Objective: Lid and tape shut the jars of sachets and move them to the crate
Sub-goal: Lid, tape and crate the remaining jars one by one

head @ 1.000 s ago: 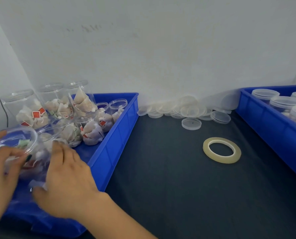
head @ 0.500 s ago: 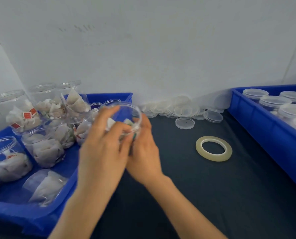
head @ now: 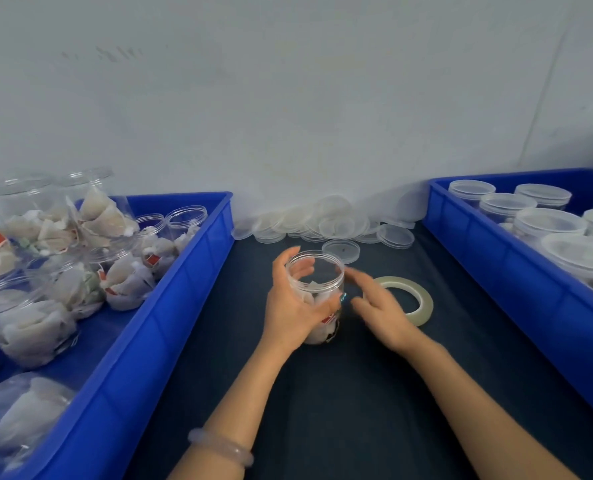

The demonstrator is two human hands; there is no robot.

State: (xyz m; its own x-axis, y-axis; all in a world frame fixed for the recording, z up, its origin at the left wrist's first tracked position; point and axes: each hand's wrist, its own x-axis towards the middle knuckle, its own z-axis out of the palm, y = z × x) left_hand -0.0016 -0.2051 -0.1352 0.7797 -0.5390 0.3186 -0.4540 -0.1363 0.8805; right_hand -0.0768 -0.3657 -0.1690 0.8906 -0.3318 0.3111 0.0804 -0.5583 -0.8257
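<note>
A dark desk (head: pixel 357 393) runs back to a pale wall (head: pixel 288 98), with a blue crate along each side edge. Nearest, at the front edge, two bare forearms reach in, and the left wrist wears a pale bracelet (head: pixel 220 446). Toward the middle of the desk the left hand (head: pixel 295 306) grips a clear jar (head: pixel 317 282), fingers and thumb curled round its side. The jar stands upright on the desk, has no lid, and holds a few white sachets (head: pixel 314 296) in its lower half. Just beside it on the right, the right hand (head: pixel 378 306) is slightly blurred, its fingers loose and spread, holding nothing. It covers the near-left part of a roll of clear tape (head: pixel 418 301) that lies flat on the desk; whether it touches the roll cannot be told. The left crate (head: pixel 170 306) runs from the front-left corner to the wall and holds many unlidded jars of sachets (head: pixel 35 327), some upright and some tipped over. The right crate (head: pixel 496 271), along the right edge, holds lidded jars (head: pixel 549 223) standing upright. Beyond the held jar a single clear lid (head: pixel 340 251) lies flat on the desk. Behind it, along the back edge against the wall, a loose pile of lids (head: pixel 322 220) spreads between the two crates.
</note>
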